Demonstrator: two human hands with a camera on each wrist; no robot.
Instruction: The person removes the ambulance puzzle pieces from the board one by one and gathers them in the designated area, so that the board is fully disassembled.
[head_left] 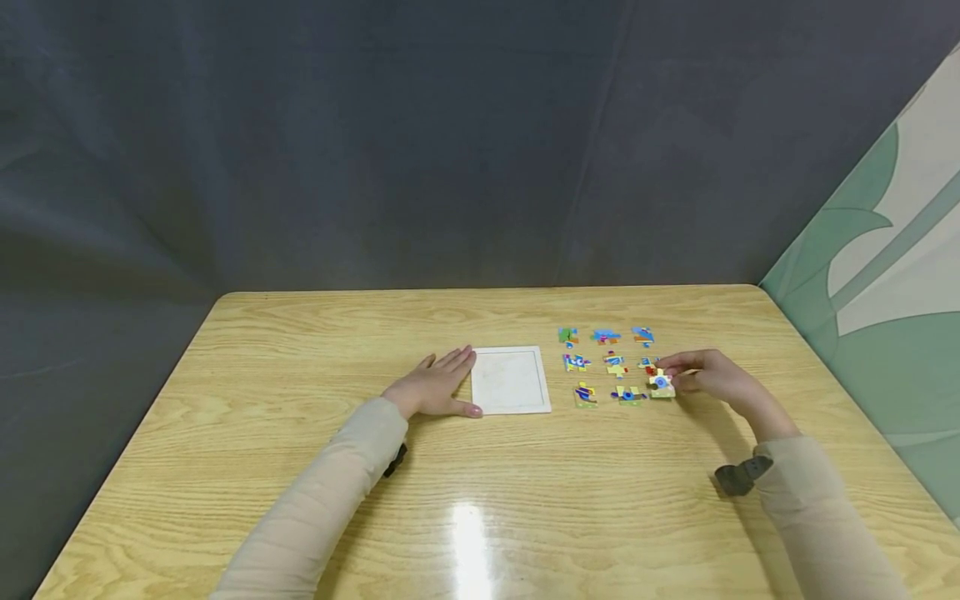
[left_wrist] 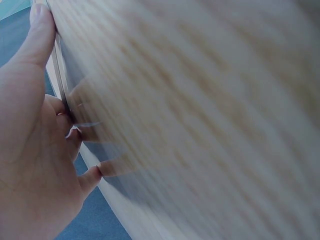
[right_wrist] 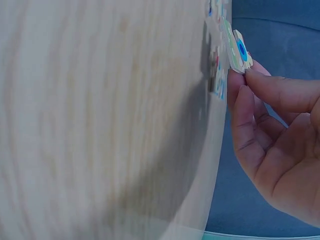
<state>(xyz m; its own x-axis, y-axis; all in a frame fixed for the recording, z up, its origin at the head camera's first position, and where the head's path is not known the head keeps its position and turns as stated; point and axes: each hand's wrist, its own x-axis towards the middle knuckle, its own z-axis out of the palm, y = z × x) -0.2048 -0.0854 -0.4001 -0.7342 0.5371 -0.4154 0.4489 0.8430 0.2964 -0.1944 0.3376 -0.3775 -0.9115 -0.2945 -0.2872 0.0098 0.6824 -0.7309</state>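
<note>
A square white puzzle frame [head_left: 512, 381] lies flat at the middle of the table. My left hand [head_left: 438, 385] rests at its left edge, fingers straight, thumb by the near left corner. Over the right column of puzzle pieces, my right hand [head_left: 708, 379] pinches one puzzle piece [head_left: 662, 382] between thumb and fingertips. In the right wrist view that puzzle piece [right_wrist: 241, 49] is lifted and tilted, showing a blue round spot. Several colourful pieces lie spaced out in rows right of the frame, among them a blue one [head_left: 605, 336] and a yellow one [head_left: 628, 396].
The wooden table [head_left: 300, 350] ends at a dark cloth screen [head_left: 480, 150] behind. On the right stands a green and white patterned panel [head_left: 900, 275]. A bright reflection shows on the table's near part.
</note>
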